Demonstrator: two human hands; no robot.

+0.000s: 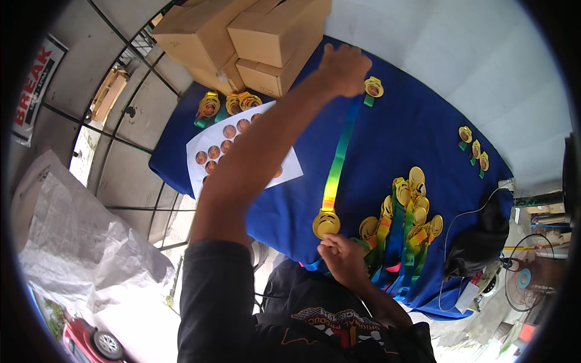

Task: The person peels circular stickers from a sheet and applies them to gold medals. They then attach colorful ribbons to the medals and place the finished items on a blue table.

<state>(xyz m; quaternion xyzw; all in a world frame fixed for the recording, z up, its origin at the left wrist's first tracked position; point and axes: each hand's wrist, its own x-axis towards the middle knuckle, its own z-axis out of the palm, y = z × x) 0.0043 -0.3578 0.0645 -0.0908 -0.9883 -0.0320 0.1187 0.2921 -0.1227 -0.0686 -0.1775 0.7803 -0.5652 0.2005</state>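
A gold medal point(327, 224) lies on the blue cloth in front of me, its rainbow ribbon point(340, 158) stretched straight away across the table. My left hand point(342, 70) is closed at the ribbon's far end, with the arm extended over the sheet of stickers. At the medal's near edge, the fingertips of my right hand point(345, 259) are closed on the rim. Just beyond the left hand sits another gold medal point(374, 88) with its ribbon folded. A pile of gold medals point(417, 206) with ribbons trailing toward me lies right of the right hand.
Cardboard boxes point(272, 36) are stacked at the far left. Round stickers fill a white sheet point(287, 166) under my left arm. Folded medals point(209, 106) rest beside the boxes, and several more point(476, 148) lie far right. A black bag point(478, 245) and fan point(528, 275) stand at right.
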